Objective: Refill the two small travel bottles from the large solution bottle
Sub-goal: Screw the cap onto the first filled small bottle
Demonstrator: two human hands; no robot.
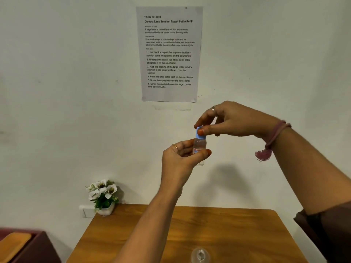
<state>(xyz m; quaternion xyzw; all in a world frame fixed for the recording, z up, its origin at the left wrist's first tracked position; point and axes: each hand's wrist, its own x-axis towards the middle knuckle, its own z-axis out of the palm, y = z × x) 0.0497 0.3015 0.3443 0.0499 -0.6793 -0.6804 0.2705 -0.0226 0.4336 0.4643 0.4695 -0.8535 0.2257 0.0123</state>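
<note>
- Above the table [190, 228], well clear of its top, I held a small bottle [199, 147] in mid-air in front of the wall [76, 92].
- My left hand [182, 158] was closed on the bottle's body, thumb across the front label and fingers wrapped behind.
- My right hand [228, 120] pinched the blue cap [200, 132] from above, thumb on the near side and fingertips on the far side; the cap sat on the neck.
- I saw the bottle stand close to upright, long axis vertical with a slight lean, cap end up and clear base down, poking out under my left thumb.
- I could not tell how full it was.
- Open room lay all round the hands: bare wall behind, empty air to both sides and down to the wood.
- The table's back edge ran along the wall, and its rounded right corner sat under my right forearm.
- A flower pot [103, 198] stood at the back left corner, well apart from the hands.
- At the bottom edge of view, the top of a clear open bottle [200, 255] showed on the table, directly under the hands; I could not make out more of it.
- A printed sheet [169, 54] hung on the wall above the hands.
- A dark red cabinet [28, 247] stood left of the table, a gap between them.
</note>
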